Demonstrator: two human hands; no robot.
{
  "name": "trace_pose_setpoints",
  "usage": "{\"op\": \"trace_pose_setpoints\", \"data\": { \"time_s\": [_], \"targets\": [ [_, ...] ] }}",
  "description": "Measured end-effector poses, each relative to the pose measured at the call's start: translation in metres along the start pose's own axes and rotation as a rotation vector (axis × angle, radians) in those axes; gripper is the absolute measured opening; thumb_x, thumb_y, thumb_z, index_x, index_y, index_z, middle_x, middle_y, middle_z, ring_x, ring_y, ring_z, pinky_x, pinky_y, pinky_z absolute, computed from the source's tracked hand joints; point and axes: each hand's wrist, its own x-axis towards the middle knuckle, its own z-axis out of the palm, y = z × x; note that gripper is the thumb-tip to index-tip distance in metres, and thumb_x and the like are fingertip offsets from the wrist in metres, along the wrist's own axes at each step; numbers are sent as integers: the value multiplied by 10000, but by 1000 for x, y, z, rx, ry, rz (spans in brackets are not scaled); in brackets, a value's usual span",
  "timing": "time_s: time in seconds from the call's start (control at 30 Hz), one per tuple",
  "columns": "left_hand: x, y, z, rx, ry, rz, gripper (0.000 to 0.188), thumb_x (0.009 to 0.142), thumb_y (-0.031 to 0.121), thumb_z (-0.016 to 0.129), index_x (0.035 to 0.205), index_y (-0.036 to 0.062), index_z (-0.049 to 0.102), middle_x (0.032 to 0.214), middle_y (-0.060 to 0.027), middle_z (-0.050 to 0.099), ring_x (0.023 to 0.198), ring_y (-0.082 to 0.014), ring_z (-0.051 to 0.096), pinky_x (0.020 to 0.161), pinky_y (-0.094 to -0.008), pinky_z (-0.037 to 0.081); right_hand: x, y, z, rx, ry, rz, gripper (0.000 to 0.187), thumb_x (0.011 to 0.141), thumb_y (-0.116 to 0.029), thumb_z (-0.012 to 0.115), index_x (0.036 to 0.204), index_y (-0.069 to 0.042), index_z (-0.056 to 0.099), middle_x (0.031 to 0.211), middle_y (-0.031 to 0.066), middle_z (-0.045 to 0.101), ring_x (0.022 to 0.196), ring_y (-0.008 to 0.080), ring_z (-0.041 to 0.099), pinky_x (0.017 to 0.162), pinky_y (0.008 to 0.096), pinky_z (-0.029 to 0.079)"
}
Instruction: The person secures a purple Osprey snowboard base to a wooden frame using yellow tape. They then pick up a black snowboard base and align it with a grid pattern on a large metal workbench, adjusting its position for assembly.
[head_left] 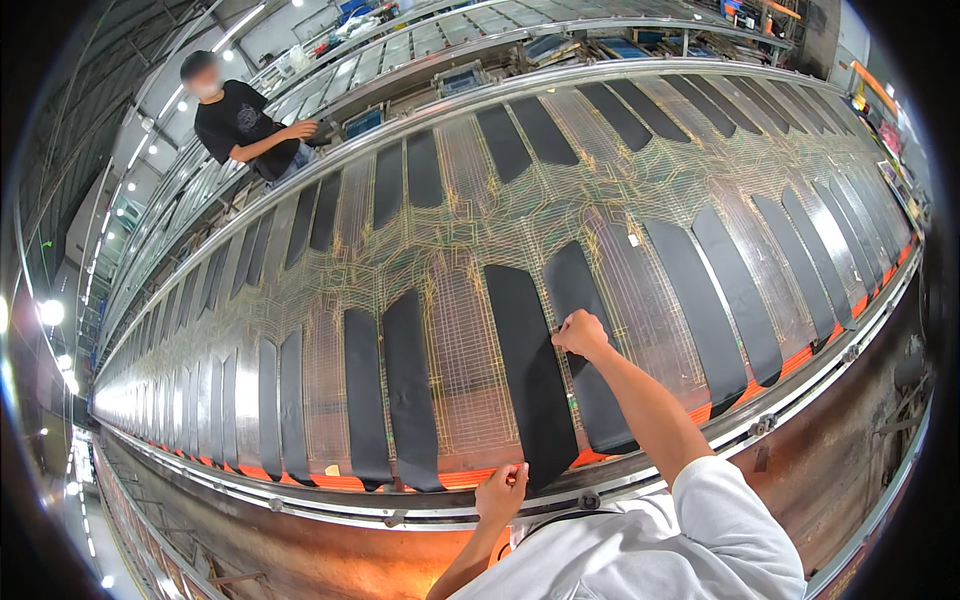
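A long black fabric panel (528, 375) with a slanted top end lies in front of me on the long printing table (470, 380). Closed fingers of my left hand (502, 492) pinch its lower left corner at the table's near edge. Further up, my right hand (583, 335) pinches the same panel's right edge, and its fingertips are partly hidden. Under my right wrist lies a second black panel (602, 405), flat on the table. Another black panel (410, 390) lies to the left.
More black panels (515, 140) line the far side in pairs, among yellow and green marking lines. An orange strip (460, 479) and a metal rail (350, 507) run along the near edge. Across the table stands a person (245, 125) in a black shirt.
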Motion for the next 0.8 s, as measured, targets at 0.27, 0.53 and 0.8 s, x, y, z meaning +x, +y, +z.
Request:
{"op": "trace_pose_setpoints", "data": {
  "time_s": [0.27,0.53,0.8],
  "targets": [
    [33,-14,0,-539,-55,20,265,990,304,678,1008,42,712,751,4,688,692,-73,633,610,-267,482,-78,48,-55,501,226,-173,240,886,-238,783,929,-6,738,710,45,683,618,92,631,571,276,486],
    [265,117,15,-103,-241,70,280,902,358,742,809,93,742,689,-24,732,681,-198,715,678,-384,542,-227,238,-78,-133,650,-249,122,855,-150,750,922,-63,697,946,118,687,1044,351,602,947,463,440],
    [335,146,51,125,-230,-177,197,749,265,818,721,97,719,686,-29,734,654,-169,710,645,-352,560,-233,224,-68,-197,740,-278,148,864,-169,740,966,-65,714,1048,82,692,1069,309,617,972,433,432]
  ]
}}
